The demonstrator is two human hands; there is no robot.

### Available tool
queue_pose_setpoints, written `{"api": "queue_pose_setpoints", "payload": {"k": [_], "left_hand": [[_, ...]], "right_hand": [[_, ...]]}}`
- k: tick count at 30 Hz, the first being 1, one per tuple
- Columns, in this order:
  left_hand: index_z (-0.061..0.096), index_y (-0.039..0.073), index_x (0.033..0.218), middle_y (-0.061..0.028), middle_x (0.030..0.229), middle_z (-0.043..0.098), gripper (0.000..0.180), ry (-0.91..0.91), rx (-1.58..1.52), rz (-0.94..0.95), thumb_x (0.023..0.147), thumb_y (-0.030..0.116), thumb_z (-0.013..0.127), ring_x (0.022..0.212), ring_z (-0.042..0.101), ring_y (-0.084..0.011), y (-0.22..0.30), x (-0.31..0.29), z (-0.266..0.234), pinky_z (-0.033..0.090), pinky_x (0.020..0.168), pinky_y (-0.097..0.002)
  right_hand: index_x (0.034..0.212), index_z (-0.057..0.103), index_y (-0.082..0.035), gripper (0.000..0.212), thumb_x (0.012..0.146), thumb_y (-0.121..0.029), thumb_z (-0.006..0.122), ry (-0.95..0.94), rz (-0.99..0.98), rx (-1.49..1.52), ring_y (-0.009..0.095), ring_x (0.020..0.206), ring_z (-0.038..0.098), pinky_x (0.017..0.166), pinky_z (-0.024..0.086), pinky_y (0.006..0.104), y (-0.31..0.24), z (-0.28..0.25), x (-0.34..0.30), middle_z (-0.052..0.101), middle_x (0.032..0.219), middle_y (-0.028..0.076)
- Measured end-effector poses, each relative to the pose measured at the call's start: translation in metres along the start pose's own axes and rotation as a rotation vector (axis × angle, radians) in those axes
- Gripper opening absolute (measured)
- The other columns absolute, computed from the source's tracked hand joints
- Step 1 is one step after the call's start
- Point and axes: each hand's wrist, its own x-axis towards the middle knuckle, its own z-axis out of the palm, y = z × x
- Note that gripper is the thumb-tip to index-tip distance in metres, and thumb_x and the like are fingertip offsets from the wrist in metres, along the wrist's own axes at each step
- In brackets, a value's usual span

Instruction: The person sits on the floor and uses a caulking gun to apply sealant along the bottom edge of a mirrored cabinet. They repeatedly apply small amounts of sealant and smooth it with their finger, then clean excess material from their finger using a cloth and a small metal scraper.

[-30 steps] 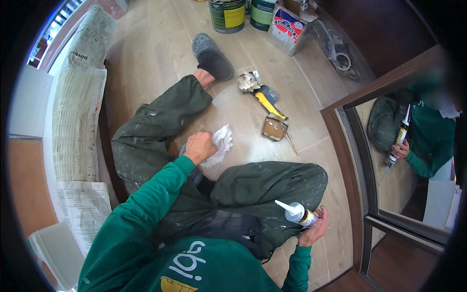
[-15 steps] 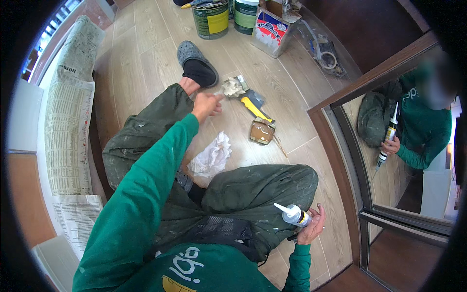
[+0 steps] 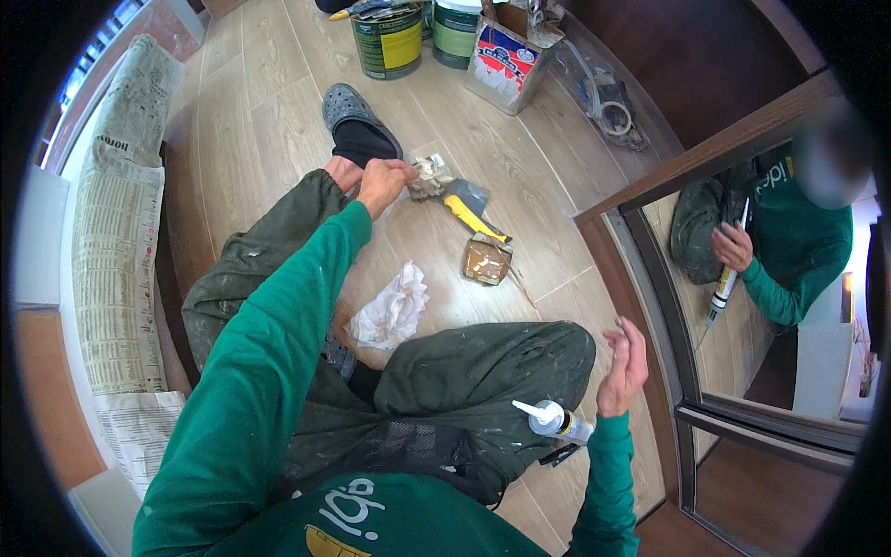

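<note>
My left hand (image 3: 382,186) reaches forward beside my shoe. Its fingers are pinched together at the near-left edge of a crumpled, soiled wad of paper (image 3: 432,176); the exact grip is partly hidden. At the right, my right hand (image 3: 624,369) is raised with its fingers apart, holding nothing. Just left of it, a sealant cartridge with a white nozzle (image 3: 561,422) leans on my bent thigh, nozzle pointing up and left. A yellow-handled scraper (image 3: 473,218) lies by the wad. Below it sits a small brown-stained open container (image 3: 485,258) with a thin stick beside it.
A crumpled white tissue (image 3: 390,308) lies between my legs. Green buckets (image 3: 387,45) and a square metal can (image 3: 510,63) stand at the far side, near a tape roll (image 3: 616,119). Newspaper (image 3: 116,269) covers a ledge on the left. A mirrored door (image 3: 742,306) stands at the right.
My right hand has let go of the sealant cartridge and risen away from it. My left hand has moved slightly forward to the edge of the paper wad.
</note>
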Motion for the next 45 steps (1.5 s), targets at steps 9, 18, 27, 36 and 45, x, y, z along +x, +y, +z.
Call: {"api": "queue_pose_setpoints", "payload": {"k": [9, 18, 27, 36, 45], "left_hand": [[0.057, -0.007, 0.131, -0.0264, 0.123, 0.063, 0.085, -0.038, 0.452, 0.192, 0.064, 0.037, 0.084, 0.111, 0.065, -0.0364, 0.024, -0.004, 0.002, 0.052, 0.098, -0.0401], [0.066, 0.005, 0.128, -0.0263, 0.125, 0.063, 0.074, -0.211, 0.702, 0.272, 0.063, 0.036, 0.083, 0.113, 0.065, -0.0412, 0.030, 0.015, 0.009, 0.053, 0.098, -0.0457], [0.074, -0.001, 0.114, -0.0283, 0.099, 0.073, 0.055, -0.075, 0.409, 0.245, 0.068, 0.029, 0.077, 0.099, 0.071, -0.0411, 0.011, 0.026, 0.004, 0.055, 0.092, -0.0436], [0.072, -0.006, 0.117, -0.0283, 0.112, 0.071, 0.058, 0.099, 0.255, 0.230, 0.072, 0.032, 0.075, 0.105, 0.071, -0.0378, 0.015, 0.025, -0.003, 0.054, 0.094, -0.0404], [0.072, -0.002, 0.119, -0.0155, 0.103, 0.075, 0.054, 0.067, 0.156, 0.062, 0.077, 0.031, 0.077, 0.094, 0.072, -0.0228, 0.016, 0.036, -0.010, 0.057, 0.082, -0.0346]], "right_hand": [[0.132, 0.060, -0.004, 0.048, 0.089, -0.021, 0.072, -0.475, -0.076, -0.058, 0.027, 0.098, 0.069, 0.084, 0.056, 0.0380, -0.014, 0.135, 0.107, 0.066, 0.124, 0.016], [0.141, 0.047, -0.005, 0.066, 0.083, -0.020, 0.074, -0.610, -0.238, -0.348, 0.046, 0.107, 0.065, 0.092, 0.052, 0.0532, -0.010, 0.275, 0.170, 0.066, 0.120, 0.027], [0.144, 0.039, -0.007, 0.076, 0.079, -0.019, 0.076, -0.630, -0.237, -0.505, 0.044, 0.096, 0.069, 0.086, 0.054, 0.0536, -0.007, 0.311, 0.177, 0.070, 0.104, 0.025], [0.150, 0.037, -0.011, 0.079, 0.080, -0.019, 0.072, -0.545, -0.273, -0.373, 0.045, 0.097, 0.068, 0.086, 0.054, 0.0536, 0.007, 0.298, 0.186, 0.069, 0.108, 0.027], [0.151, 0.036, -0.012, 0.080, 0.080, -0.017, 0.073, -0.573, -0.240, -0.351, 0.046, 0.097, 0.068, 0.085, 0.054, 0.0542, 0.021, 0.296, 0.184, 0.069, 0.105, 0.028]]}}
